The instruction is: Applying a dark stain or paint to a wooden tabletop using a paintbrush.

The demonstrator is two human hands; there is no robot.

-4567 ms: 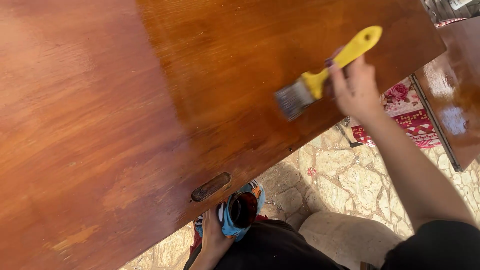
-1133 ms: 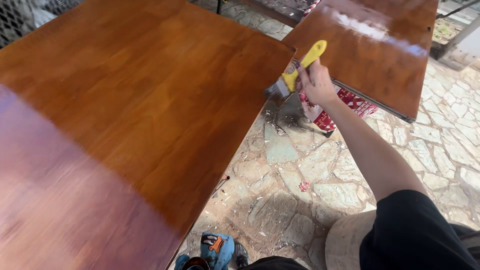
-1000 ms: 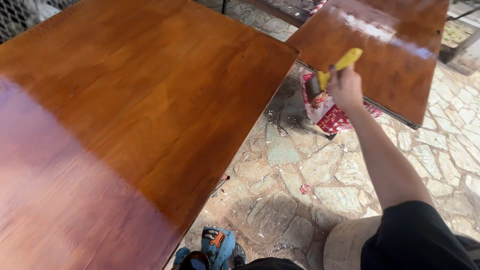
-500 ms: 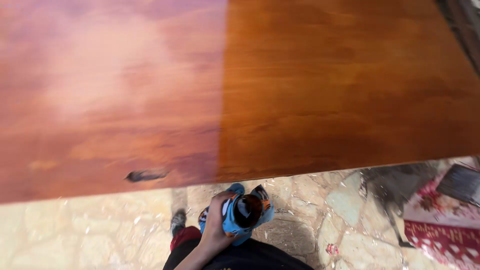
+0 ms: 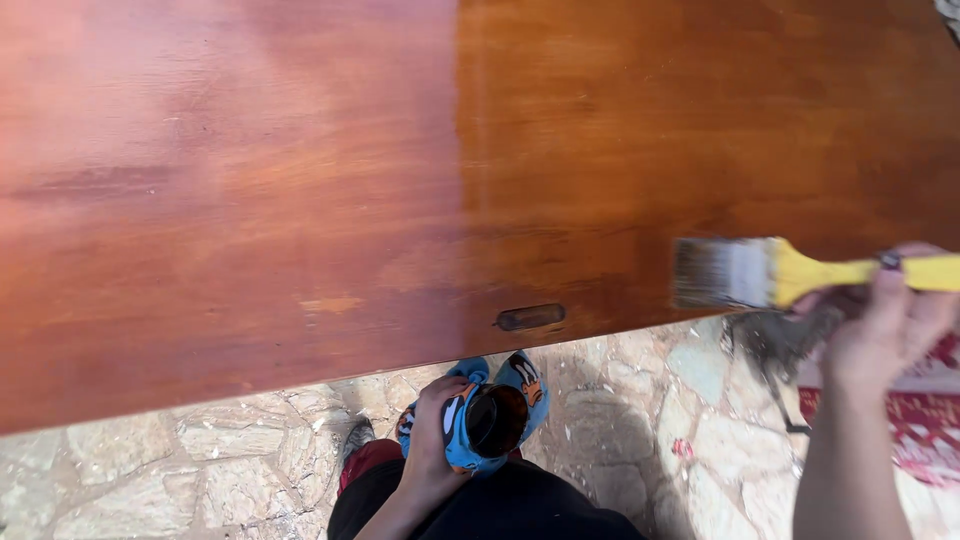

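Right hand (image 5: 885, 325) at right edge, fingers wrapped tight around yellow handle of a flat paintbrush (image 5: 770, 272). Bristles point left, lying over the near edge of the wooden panel (image 5: 400, 180); can't tell if they touch the wood. Left hand (image 5: 432, 425) low centre, fingers curled round a blue can (image 5: 487, 418) held close to the body, open top showing dark liquid. Panel is glossy reddish on the left, darker brown on the right, with a small oblong slot (image 5: 531, 317) near its near edge. Stone-paved floor (image 5: 200, 480) beneath, red patterned cloth (image 5: 920, 430) at right
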